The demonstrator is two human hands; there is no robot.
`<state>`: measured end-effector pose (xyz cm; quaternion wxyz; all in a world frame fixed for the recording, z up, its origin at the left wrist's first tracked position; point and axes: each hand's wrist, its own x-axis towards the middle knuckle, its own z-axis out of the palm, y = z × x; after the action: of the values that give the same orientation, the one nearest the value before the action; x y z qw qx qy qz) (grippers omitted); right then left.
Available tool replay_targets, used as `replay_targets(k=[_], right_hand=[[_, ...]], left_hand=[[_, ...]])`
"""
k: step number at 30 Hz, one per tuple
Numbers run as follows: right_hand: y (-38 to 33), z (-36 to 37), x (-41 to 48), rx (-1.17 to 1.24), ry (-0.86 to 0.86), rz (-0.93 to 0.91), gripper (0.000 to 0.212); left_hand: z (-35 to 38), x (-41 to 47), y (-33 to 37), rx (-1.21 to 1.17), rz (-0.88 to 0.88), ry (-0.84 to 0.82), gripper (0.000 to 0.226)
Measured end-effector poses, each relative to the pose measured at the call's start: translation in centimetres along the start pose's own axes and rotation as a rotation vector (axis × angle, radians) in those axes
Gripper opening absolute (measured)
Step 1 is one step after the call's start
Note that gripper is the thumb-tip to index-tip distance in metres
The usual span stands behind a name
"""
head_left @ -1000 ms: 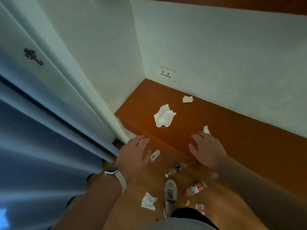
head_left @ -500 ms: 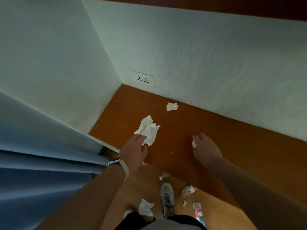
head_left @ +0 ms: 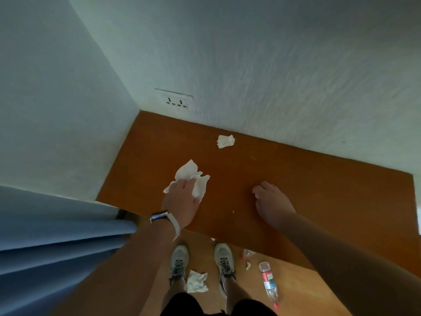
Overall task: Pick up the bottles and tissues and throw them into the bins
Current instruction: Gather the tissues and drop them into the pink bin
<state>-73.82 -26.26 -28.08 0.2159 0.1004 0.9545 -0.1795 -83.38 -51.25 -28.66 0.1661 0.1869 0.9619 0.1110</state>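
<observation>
A large crumpled white tissue [head_left: 193, 176] lies on the brown wooden tabletop [head_left: 330, 192]. My left hand [head_left: 182, 201], with a watch on its wrist, is on the tissue's near edge, fingers closing into it. My right hand [head_left: 271, 201] is curled on the tabletop over a small tissue scrap [head_left: 256, 195], of which only a sliver of white shows. Another small tissue [head_left: 225, 141] sits near the back wall. On the floor lie a tissue [head_left: 197, 281] between my shoes and a clear bottle with a red label [head_left: 268, 281]. No bin is in view.
The table fills a white-walled corner with a wall socket [head_left: 175, 102]. A blue curtain [head_left: 57, 247] hangs at the left. Part of a clear crushed bottle [head_left: 248, 253] and a small scrap [head_left: 248, 265] lie under the table's front edge.
The view has swung right and closer to the table. My left hand has reached forward onto the large tissue. My right hand has curled over the small scrap.
</observation>
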Motion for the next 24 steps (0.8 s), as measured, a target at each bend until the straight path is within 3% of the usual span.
replay_targets(k=[8,24], right_hand=[[-3.3,0.5,-0.4,-0.016,0.079,0.012,0.019],[-10.9,-2.2,4.2,0.056,0.266,0.073,0.017]], left_hand=[[-0.6,0.0,-2.4,-0.115,0.079,-0.031,0.027],[-7.4,-0.8,-6.2,-0.264,0.245,0.039,0.015]])
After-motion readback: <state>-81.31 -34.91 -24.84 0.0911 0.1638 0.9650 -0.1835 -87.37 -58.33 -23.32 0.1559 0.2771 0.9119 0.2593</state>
